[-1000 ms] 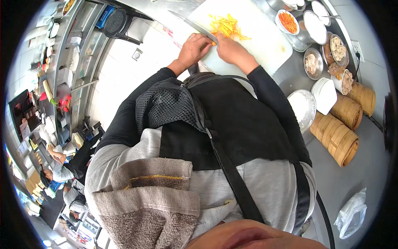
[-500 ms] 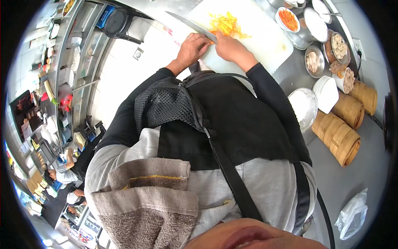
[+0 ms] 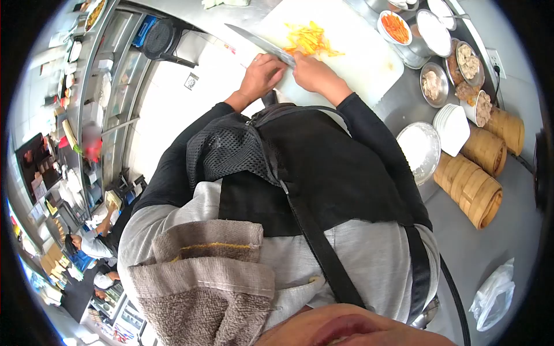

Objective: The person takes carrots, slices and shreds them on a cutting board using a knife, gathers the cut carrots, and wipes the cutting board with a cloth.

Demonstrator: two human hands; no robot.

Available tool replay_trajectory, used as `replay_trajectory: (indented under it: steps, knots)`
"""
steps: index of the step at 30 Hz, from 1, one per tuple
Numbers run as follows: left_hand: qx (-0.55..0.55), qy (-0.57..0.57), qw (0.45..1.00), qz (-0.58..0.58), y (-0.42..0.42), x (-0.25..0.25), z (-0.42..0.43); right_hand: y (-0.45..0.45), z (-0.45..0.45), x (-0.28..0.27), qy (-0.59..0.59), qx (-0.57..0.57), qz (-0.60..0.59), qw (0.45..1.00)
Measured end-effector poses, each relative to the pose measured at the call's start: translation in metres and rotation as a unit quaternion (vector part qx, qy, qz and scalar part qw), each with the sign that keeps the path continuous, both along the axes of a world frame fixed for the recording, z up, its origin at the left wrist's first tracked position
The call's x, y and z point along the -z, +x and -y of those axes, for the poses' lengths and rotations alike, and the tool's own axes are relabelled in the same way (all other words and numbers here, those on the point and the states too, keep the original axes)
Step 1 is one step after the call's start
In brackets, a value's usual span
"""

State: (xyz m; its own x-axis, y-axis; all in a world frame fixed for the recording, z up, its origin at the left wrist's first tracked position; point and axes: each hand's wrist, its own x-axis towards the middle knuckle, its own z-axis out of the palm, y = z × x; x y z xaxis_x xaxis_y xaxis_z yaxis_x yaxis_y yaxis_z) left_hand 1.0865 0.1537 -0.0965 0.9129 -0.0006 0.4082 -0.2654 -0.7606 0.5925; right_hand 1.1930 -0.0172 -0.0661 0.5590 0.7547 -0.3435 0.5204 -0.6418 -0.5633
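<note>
A white cutting board (image 3: 369, 78) lies on the steel counter with a pile of yellow-orange strips (image 3: 311, 40) on it. My right hand (image 3: 314, 74) is wrapped round the handle end of a knife (image 3: 259, 43), whose long blade points to the upper left. My left hand (image 3: 262, 75) is at the near edge of the board beside the blade, its fingers curled together. Whatever lies under those fingers is hidden. The blade passes just beyond the left fingertips, between them and the strips.
Right of the board are a bowl of orange-red strips (image 3: 396, 27), a metal bowl of pale pieces (image 3: 434, 85), white dishes (image 3: 451, 130), bamboo steamers (image 3: 468, 190) and a plastic bag (image 3: 494, 295). Shelves and two people (image 3: 95, 245) are at the left.
The knife and both my hands have shifted slightly left in view. The board and strips also appear a little further left. A co-worker's arm at the left has moved up.
</note>
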Motion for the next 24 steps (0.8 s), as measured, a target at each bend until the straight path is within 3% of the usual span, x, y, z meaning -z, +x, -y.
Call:
replay_trajectory:
  steps: [5,8,11,15,19,20,24]
  knots:
    - [0.061,-0.013,0.998,0.017,0.068,-0.055,-0.005,-0.009,0.000,-0.007,-0.019,-0.008,0.001,1.000]
    - [0.138,0.166,0.973,-0.081,0.119,-0.039,-0.010,-0.019,0.001,-0.015,0.016,0.005,0.028,0.999]
    - [0.238,0.243,0.930,-0.142,0.121,-0.047,-0.020,-0.021,0.006,-0.015,0.044,0.007,0.051,0.998]
    - [0.211,0.160,0.942,-0.206,0.140,-0.038,-0.034,-0.020,0.009,-0.007,0.095,0.002,0.046,0.994]
    - [0.167,0.137,0.968,-0.125,0.178,-0.014,-0.024,-0.017,0.006,-0.011,0.059,-0.001,0.031,0.998]
    - [0.147,0.106,0.970,-0.162,0.188,-0.006,-0.022,-0.016,0.005,-0.013,0.051,0.001,0.031,0.998]
    - [0.152,0.196,0.933,-0.261,0.207,-0.009,-0.012,-0.020,0.016,-0.028,0.025,-0.003,0.032,0.999]
